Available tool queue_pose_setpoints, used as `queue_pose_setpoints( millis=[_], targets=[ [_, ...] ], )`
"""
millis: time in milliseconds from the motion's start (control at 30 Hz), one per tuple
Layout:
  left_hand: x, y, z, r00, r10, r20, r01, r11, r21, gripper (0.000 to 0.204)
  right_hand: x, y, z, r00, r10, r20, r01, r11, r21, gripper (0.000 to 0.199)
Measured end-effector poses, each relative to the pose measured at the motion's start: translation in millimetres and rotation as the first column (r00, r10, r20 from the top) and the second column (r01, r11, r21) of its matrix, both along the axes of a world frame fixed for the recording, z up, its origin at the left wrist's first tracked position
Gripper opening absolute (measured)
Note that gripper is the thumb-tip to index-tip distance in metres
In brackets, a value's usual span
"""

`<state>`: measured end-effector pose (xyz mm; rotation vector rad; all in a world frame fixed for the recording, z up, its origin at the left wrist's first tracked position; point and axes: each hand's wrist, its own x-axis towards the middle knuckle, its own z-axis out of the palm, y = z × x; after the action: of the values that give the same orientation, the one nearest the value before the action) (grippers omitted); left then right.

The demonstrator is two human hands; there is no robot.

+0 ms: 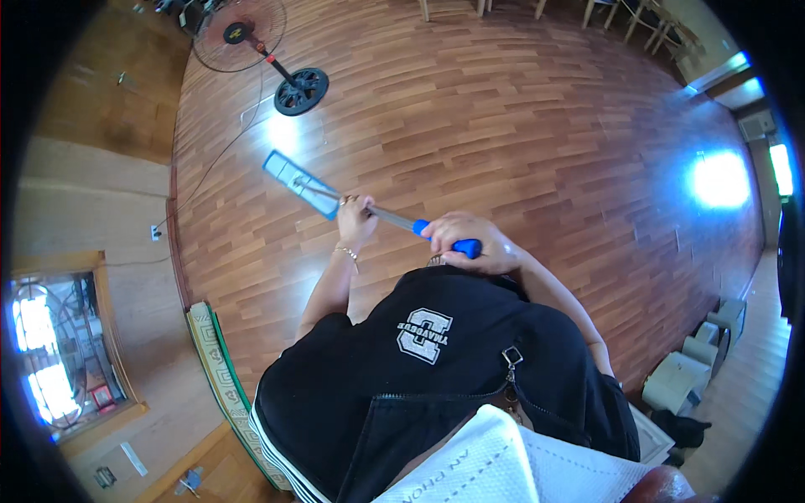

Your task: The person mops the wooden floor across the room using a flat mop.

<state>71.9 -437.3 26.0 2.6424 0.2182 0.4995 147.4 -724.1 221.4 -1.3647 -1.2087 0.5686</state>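
The right hand wraps its fingers around the mop's blue grip; the left hand closes on the metal shaft lower down. The mop's head lies flat on the floor, near a fan.

Open floor ahead, clutter at the edges

Reddish-brown wooden plank floor lies bare ahead and to the right of the blue flat mop head. Black pedestal fan with round base stands just beyond the mop head to the upper left, its thin cord trailing toward the wall. Wooden chair legs line the far edge. Patterned green-edged mat hugs the left wall. Pale boxes crowd the lower right.
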Motion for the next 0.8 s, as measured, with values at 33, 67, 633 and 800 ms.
queue_pose_setpoints(
  millis=[33,67,633,800],
  targets=[
    [-10.0,6.7,-8.1,0.999,0.007,-0.048,-0.010,0.999,-0.047,0.010,-4.9,0.3,-2.2,1.000,0.026,0.006,-0.026,0.999,-0.033,0.011],
    [-17.8,10.3,-16.0,0.995,0.013,-0.098,-0.022,0.996,-0.089,0.013,-9.5,0.5,-1.9,1.000,0.003,0.001,-0.003,0.999,-0.036,0.011],
    [84.2,-205.5,37.9,0.751,-0.641,-0.162,0.578,0.755,-0.309,0.021,-55.3,-196.5,100.3,0.862,-0.501,0.076,0.506,0.861,-0.058,0.010],
    [126.8,-314.8,55.2,0.472,-0.880,-0.052,0.806,0.455,-0.380,0.029,-98.2,-250.3,136.0,0.706,-0.663,0.247,0.698,0.711,-0.085,0.016]
  ],
)
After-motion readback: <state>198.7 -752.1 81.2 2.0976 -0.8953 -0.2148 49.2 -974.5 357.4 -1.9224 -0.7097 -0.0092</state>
